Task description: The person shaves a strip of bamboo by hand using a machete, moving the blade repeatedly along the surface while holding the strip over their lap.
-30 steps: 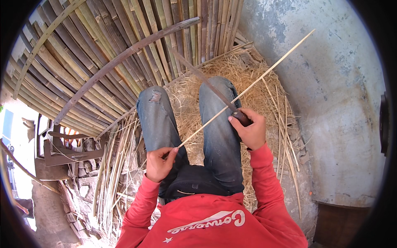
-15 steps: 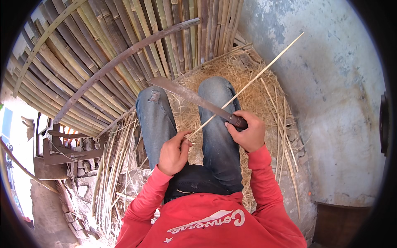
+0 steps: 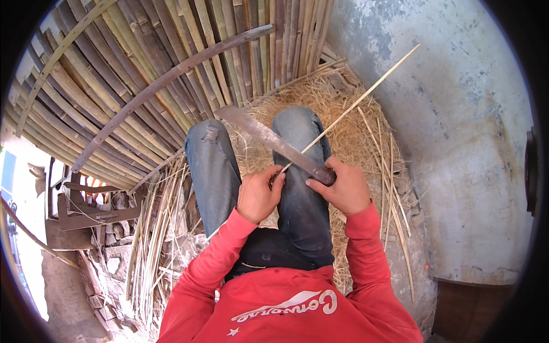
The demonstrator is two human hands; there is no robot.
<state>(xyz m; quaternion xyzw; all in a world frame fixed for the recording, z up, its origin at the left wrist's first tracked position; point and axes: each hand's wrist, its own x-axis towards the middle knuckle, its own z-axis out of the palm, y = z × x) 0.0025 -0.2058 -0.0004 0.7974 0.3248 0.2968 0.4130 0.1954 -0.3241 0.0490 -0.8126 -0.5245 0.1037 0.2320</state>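
Observation:
A long, thin bamboo strip (image 3: 366, 96) slants across my right thigh toward the wall. My left hand (image 3: 260, 194) pinches it close to the blade, and its near end runs back under my left forearm. My right hand (image 3: 344, 187) is closed round the dark handle of a machete (image 3: 266, 135). The broad, worn blade points away to the left above my knees and crosses over the strip. Where the blade meets the strip, I cannot tell whether they touch.
A bamboo slat fence (image 3: 229, 63) with a curved wooden rail stands ahead on the left. Pale shavings (image 3: 343, 106) cover the ground between and beyond my knees. Cut strips lie in a bundle (image 3: 151, 246) on the left and beside my right leg. A weathered wall (image 3: 469, 126) rises at right.
My left hand has moved right and forward along the strip, closer to the machete. The blade has shifted slightly to the right.

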